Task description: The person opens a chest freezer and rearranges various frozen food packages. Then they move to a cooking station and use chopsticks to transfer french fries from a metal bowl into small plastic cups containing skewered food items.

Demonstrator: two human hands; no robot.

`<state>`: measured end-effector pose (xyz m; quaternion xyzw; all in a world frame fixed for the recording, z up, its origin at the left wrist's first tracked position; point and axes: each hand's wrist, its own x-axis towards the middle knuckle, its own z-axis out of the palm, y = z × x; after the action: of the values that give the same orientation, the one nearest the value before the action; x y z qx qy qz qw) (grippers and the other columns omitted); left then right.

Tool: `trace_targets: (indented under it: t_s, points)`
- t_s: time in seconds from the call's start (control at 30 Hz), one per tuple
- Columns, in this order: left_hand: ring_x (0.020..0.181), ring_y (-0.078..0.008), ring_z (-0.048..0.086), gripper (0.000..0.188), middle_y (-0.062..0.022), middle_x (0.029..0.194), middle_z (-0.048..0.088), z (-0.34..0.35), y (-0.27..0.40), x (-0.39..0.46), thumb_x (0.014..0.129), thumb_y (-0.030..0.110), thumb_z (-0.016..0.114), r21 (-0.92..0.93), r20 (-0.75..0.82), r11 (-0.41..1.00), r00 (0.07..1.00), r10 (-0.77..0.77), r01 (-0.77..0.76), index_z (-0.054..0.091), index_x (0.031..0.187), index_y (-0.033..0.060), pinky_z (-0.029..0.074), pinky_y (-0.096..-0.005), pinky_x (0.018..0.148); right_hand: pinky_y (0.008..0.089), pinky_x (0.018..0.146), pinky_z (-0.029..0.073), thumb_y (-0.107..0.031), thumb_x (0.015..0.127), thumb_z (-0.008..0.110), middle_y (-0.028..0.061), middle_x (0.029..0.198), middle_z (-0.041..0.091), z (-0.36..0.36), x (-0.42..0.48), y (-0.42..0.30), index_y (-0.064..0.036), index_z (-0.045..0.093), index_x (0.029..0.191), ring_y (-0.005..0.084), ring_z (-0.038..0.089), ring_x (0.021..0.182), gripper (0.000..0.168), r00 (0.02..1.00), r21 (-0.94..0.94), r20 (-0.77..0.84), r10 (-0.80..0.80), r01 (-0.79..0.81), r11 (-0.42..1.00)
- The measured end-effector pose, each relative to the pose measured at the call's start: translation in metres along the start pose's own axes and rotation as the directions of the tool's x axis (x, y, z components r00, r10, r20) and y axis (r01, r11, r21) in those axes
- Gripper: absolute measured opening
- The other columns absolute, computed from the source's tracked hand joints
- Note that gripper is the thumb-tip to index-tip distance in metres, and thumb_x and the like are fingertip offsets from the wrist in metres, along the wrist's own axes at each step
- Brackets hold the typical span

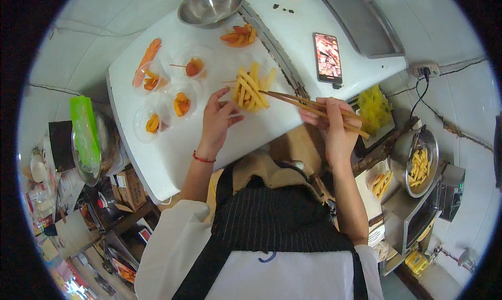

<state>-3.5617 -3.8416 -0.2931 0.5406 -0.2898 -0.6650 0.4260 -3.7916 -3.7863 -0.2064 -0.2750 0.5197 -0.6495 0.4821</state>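
My right hand (333, 121) holds a pair of wooden chopsticks (306, 104), their tips at the right side of a pile of French fries (251, 90) in what looks like a clear container. Close to the left side of that pile is my left hand (222, 112), fingers apart and curled; a thin skewer stick (228, 81) shows just above it. Further left stand several clear plastic cups with orange food, among them a cup with a skewered piece (193, 67) and a cup with a ring-shaped piece (181, 104). A spiral-cut sausage (151, 53) lies at the upper left.
A steel bowl (210, 6) and a clear container of fried pieces (239, 35) are at the back. On the right are a smartphone (328, 58), a metal tray (362, 19), yellow plastic bags (374, 110) and a steel bowl of fries (421, 163). A seam crosses the white table (184, 151).
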Motion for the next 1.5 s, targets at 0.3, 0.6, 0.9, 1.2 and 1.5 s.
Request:
trace_targets:
  t_s: [0.3,0.6,0.9,1.2,1.5]
  points:
    - [0.078,-0.0149,0.057,0.045,-0.0077,0.09,0.054,-0.007,0.0,0.007,0.089,0.001,0.051,-0.053,0.025,0.998,1.0,0.014,-0.013,0.042,0.133,0.0033,0.056,-0.0328,0.073,0.0398,0.065,0.062,-0.015,0.097,0.048,0.0265,0.09,0.063,-0.011,0.017,-0.005,0.012,0.055,0.096,0.0367,0.069,0.074,0.027,0.994,0.04,-0.048,0.097,-0.095,0.995]
    - [0.078,-0.015,0.058,0.046,-0.0075,0.091,0.054,-0.01,0.003,0.011,0.087,-0.001,0.051,-0.049,0.036,0.999,0.999,0.005,-0.003,0.045,0.132,0.0036,0.056,-0.0334,0.071,0.039,0.067,0.062,-0.015,0.096,0.049,0.0267,0.089,0.064,-0.02,0.027,0.007,0.014,0.055,0.095,0.0347,0.069,0.074,0.029,0.992,0.119,-0.056,0.117,-0.109,0.987]
    - [0.075,-0.0139,0.058,0.045,-0.0041,0.086,0.055,-0.012,0.002,0.015,0.089,0.003,0.052,-0.039,0.041,0.999,0.999,0.009,-0.007,0.046,0.133,0.0049,0.055,-0.0325,0.072,0.0381,0.066,0.062,-0.012,0.097,0.048,0.0242,0.092,0.064,-0.006,0.021,0.013,0.011,0.056,0.098,0.033,0.069,0.076,0.024,0.997,0.05,-0.007,0.079,-0.079,0.996]
    - [0.08,-0.0166,0.06,0.039,-0.0084,0.093,0.057,-0.018,0.009,0.013,0.092,0.006,0.049,0.049,0.035,0.999,0.999,-0.001,0.0,0.047,0.131,0.0002,0.057,-0.0335,0.07,0.0326,0.062,0.059,-0.015,0.097,0.051,0.0201,0.089,0.065,-0.003,0.016,0.0,0.009,0.059,0.096,0.027,0.069,0.071,0.025,0.996,-0.023,0.029,0.082,-0.082,0.996]
    - [0.062,-0.0242,0.065,0.028,-0.0167,0.079,0.066,0.034,0.113,-0.007,0.091,0.023,0.057,0.886,0.135,0.304,0.82,0.557,-0.352,0.066,0.097,-0.0031,0.051,-0.0341,0.059,0.0274,0.058,0.054,-0.031,0.1,0.044,0.0187,0.083,0.067,-0.03,0.001,-0.039,0.005,0.061,0.099,0.0219,0.067,0.065,0.04,0.99,-0.118,-0.121,-0.069,0.055,0.991]
